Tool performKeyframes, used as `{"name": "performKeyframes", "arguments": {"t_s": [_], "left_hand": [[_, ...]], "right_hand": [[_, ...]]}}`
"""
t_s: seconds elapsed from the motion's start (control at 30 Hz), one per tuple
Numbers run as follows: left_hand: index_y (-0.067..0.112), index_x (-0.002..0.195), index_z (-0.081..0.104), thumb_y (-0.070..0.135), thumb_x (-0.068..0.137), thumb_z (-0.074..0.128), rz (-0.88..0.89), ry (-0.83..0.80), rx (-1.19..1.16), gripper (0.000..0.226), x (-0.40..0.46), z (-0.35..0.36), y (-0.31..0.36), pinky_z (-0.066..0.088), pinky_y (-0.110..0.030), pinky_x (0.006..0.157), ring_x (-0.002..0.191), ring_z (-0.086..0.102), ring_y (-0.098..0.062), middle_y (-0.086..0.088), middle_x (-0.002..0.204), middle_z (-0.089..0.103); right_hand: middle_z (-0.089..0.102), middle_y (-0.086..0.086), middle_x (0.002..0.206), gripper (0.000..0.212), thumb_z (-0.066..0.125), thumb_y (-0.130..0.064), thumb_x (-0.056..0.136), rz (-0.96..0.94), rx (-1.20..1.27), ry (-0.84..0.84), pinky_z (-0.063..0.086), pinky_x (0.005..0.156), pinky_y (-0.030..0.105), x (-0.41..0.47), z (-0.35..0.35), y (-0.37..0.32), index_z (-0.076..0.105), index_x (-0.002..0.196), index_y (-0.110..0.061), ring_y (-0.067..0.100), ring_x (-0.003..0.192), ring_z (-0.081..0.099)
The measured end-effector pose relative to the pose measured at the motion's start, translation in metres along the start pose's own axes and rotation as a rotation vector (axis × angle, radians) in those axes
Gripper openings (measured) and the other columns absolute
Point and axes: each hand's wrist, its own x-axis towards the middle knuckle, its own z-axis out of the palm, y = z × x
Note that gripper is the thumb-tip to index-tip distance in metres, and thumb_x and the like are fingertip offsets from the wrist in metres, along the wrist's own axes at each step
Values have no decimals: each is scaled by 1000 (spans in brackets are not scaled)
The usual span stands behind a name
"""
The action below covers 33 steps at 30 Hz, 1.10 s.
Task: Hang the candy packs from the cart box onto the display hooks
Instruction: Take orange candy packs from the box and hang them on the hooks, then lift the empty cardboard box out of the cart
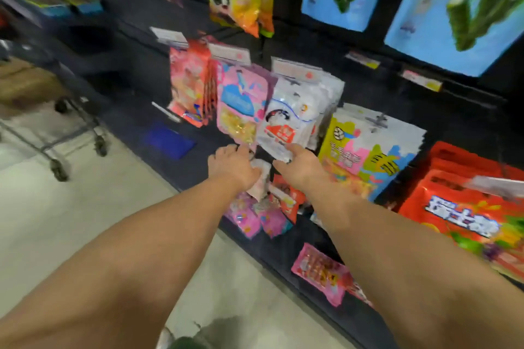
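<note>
A: Reaching low — left hand (232,167) fingers curl round a pale candy pack (262,178), long axis vertical. Hooks?
B: Above the fingers. Right hand (297,167) nearer, fingertips touching hung white pack (286,122); pinch unclear.

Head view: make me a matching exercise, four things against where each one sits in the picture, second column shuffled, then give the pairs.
Things:
1. white candy pack
2. blue seaweed-roll bags
3. cart
4. pink pack

Places:
A. far left, wheels on the pale floor
B. lying flat on the dark base ledge, bottom centre
C. hanging just above the right hand
D. top right of the display

Pairs: 1-C, 2-D, 3-A, 4-B
</note>
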Motion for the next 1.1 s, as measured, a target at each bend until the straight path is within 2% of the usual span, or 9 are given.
{"name": "performKeyframes", "arguments": {"t_s": [0.13,0.23,0.37,0.5,0.77,1.1], "left_hand": [[22,141,45,65,87,58,-186,86,28,70,13,-48,-111,38,-44,109,136,43,-33,-7,147,47],[22,147,40,65,88,58,-316,138,4,75,22,-90,-204,34,-44,114,140,38,-33,-8,152,42],[22,147,39,63,90,57,-454,209,-19,72,23,-144,-319,33,-44,113,141,36,-33,-10,151,41],[23,148,39,65,90,54,-575,245,28,73,24,-182,-414,33,-47,111,141,36,-35,-11,151,42],[22,148,38,66,89,56,-693,254,23,75,67,-210,-531,35,-48,112,139,39,-36,-11,151,43],[20,150,37,66,88,58,-840,230,-27,80,222,-244,-656,35,-49,112,138,40,-35,-10,152,43]], "right_hand": [[49,11,147,67,61,-37,93,-204,-138,-79,39,109,37,31,58,-104,34,152,-19,31,136,45],[53,12,142,69,63,-41,91,-327,-197,-92,43,106,40,51,108,-195,34,152,-25,33,130,50],[51,12,140,68,61,-42,92,-443,-224,-158,42,106,40,70,171,-316,33,152,-25,33,131,46],[44,11,145,70,60,-47,92,-529,-208,-218,45,104,47,83,232,-411,29,152,-29,33,130,48],[40,8,149,65,57,-40,94,-585,-222,-322,43,105,47,143,321,-521,29,152,-29,33,132,45],[44,8,146,66,61,-43,92,-619,-255,-385,47,101,47,314,407,-647,32,150,-30,32,128,49]]}}
